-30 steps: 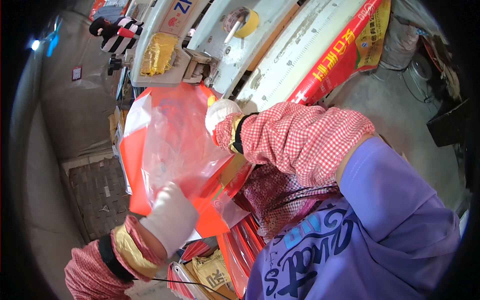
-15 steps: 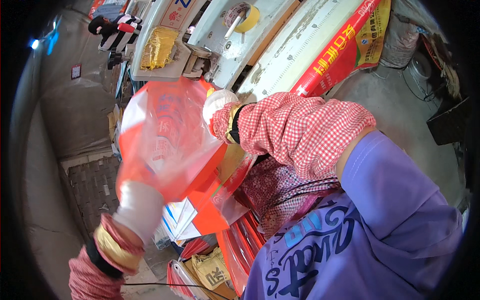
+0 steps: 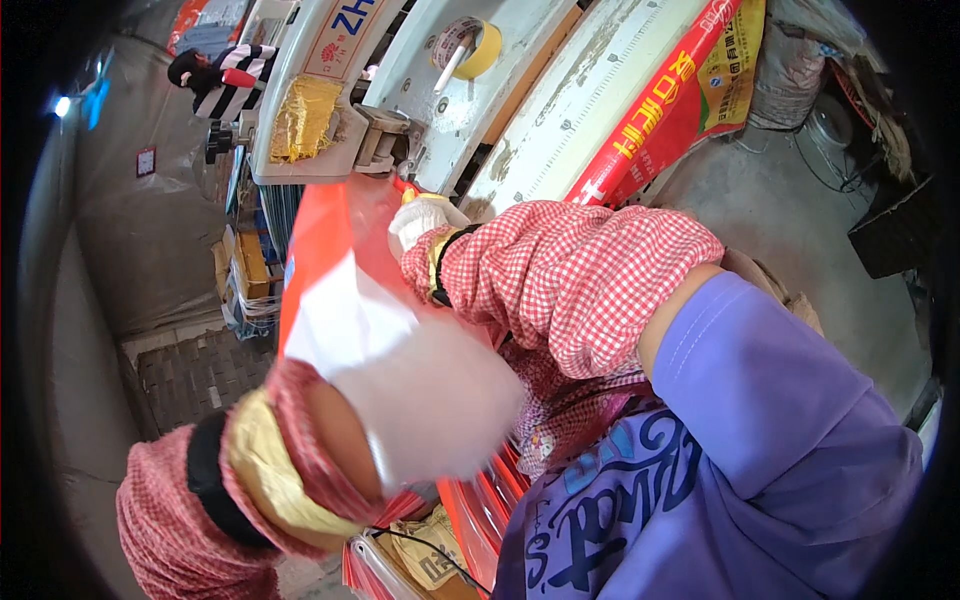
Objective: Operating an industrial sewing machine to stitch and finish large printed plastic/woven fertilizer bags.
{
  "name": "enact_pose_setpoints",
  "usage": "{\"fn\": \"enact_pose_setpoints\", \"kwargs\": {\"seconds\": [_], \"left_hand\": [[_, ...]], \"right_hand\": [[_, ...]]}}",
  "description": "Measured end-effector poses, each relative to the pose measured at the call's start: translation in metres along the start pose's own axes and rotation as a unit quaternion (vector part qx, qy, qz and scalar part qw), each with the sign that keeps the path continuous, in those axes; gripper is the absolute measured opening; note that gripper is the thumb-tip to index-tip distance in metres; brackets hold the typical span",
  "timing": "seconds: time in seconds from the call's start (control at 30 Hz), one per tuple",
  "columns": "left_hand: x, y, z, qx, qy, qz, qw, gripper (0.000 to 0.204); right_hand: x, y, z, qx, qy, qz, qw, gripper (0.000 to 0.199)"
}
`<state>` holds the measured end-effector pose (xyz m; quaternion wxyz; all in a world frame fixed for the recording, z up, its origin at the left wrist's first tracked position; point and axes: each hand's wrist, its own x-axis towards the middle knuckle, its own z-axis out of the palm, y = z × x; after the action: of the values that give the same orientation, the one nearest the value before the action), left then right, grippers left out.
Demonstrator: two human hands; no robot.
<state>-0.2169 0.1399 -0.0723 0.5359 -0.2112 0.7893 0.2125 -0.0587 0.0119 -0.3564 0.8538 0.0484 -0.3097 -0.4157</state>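
Observation:
An orange-red and white plastic bag (image 3: 322, 235) lies with its far end beneath the head of a sewing machine (image 3: 318, 120). My right hand (image 3: 425, 220), in a white glove with yellow at the fingertips, closes on the bag's right edge just below the machine's metal foot (image 3: 380, 145). Across the near part of the bag reaches my left hand (image 3: 435, 395), also white-gloved. It is smeared by motion, and its fingers cannot be made out. Both forearms wear red checked sleeve covers.
A yellow tape roll (image 3: 478, 50) with a white stick in it lies on the machine bed (image 3: 500, 85). To its right runs a worn pale board (image 3: 560, 120) beside a red and yellow printed sack (image 3: 660, 120). Folded red bags (image 3: 480, 510) lie below my hands. Another person (image 3: 230, 80) is at the far left.
My left hand has swept from the bag's left side rightward across its near part. The bag, spread and billowing before, now looks narrower and folded over. My right hand has shifted slightly left.

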Motion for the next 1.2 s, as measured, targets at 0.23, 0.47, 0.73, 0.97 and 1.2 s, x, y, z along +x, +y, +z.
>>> {"fn": "enact_pose_setpoints", "kwargs": {"seconds": [0.23, 0.47, 0.73, 0.97, 1.2], "left_hand": [[-0.055, -0.003, -0.013, 0.15, -0.154, -0.182, 0.959, 0.026], [0.0, 0.025, 0.053, -0.017, 0.211, 0.138, 0.968, 0.017], [0.017, -0.002, 0.042, -0.036, 0.255, 0.058, 0.964, 0.009], [-0.054, -0.088, 0.017, 0.167, 0.185, -0.22, 0.943, 0.039], [-0.057, -0.099, 0.07, 0.086, 0.258, -0.038, 0.962, 0.029]], "right_hand": [[0.005, -0.002, -0.013, 0.069, -0.117, 0.052, 0.989, 0.031], [-0.007, 0.001, -0.027, 0.204, -0.228, 0.077, 0.949, 0.03], [0.002, -0.012, -0.044, -0.155, -0.007, -0.021, 0.988, 0.034], [-0.056, -0.009, 0.085, -0.994, 0.009, 0.05, -0.097, 0.011], [-0.075, -0.009, 0.156, -0.995, 0.096, 0.031, 0.018, 0.025]]}}
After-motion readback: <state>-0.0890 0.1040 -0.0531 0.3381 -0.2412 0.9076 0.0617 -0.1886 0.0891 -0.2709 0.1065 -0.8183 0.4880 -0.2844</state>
